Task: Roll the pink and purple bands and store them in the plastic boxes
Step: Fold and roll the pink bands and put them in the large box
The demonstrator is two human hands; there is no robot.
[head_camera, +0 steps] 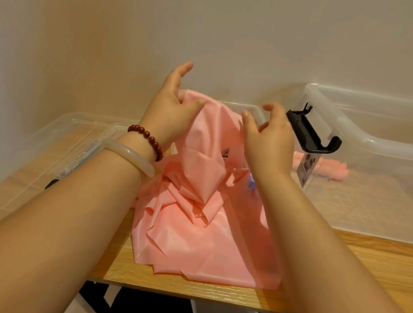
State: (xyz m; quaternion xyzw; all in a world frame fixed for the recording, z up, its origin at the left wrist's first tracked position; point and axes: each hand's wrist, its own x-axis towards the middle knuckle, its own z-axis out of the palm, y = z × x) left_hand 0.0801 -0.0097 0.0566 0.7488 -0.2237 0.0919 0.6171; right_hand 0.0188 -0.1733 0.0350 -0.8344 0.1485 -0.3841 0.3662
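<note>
Plain cream wall at the back, wooden table (pixel 341 253) pushed up against it, and you're right at the near edge with both arms out.

The pink band (pixel 194 230) is dead ahead at 12 o'clock. Your left hand (pixel 172 108) pinches its top edge between thumb and curled fingers, with the forefinger sticking up free. Your right hand (pixel 269 137) has its thumb and curled fingers on the same edge, just to the 3 o'clock side. So the held edge runs roughly 9 to 3 between your hands, with the left end a bit higher. Everything else drops toward 6 o'clock into a crumpled heap on the table.

That's the catch, I reckon: the band's long axis can't be read yet because it's all folds. You'd want it pulled out flat along one line before rolling.

A sliver of something purple (pixel 251 184) peeks out beside your right wrist. It could be the purple band, but I can't tell for sure.

The clear plastic box (pixel 376 146) with the black latch (pixel 310 130) sits at about 2 o'clock, and there's already a rolled pink band (pixel 329 168) inside. Your right hand is clearly the nearer one to it. Another clear plastic piece (pixel 51 142) lies at 9 o'clock by your left forearm; can't tell whether it's a box or a lid.
</note>
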